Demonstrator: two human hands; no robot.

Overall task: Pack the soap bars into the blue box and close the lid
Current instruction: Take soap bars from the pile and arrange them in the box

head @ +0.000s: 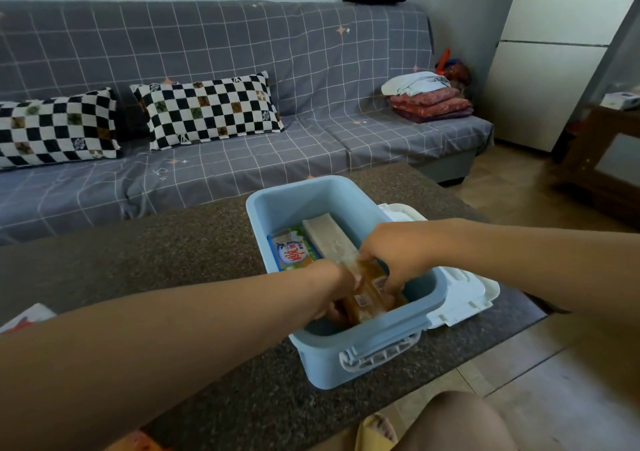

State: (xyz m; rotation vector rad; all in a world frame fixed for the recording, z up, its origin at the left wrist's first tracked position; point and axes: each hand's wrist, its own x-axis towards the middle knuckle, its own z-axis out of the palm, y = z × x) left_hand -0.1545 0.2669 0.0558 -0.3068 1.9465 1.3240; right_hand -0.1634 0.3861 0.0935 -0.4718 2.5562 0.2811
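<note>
Head view finds packing under way: blue box [311, 205] on the surface holds two soap bars [313, 243] at 11 o'clock, both hands' grip, left hand [332, 284] and right hand [391, 253], clamped on an amber bar [369, 289] inside, white lid [464, 289] off at 3 o'clock, closing outstanding.

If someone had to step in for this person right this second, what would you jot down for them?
Left hand and right hand: both inside the blue box, gripping the same brown wrapped soap bar and lowering it in.
Already packed: a green-and-blue wrapped soap bar and a pale bare soap bar, lying side by side at the far end.
The white lid lies on the table just right of the box, still off.
Left to do: settle the brown bar, let go, fit the lid and close it.
</note>
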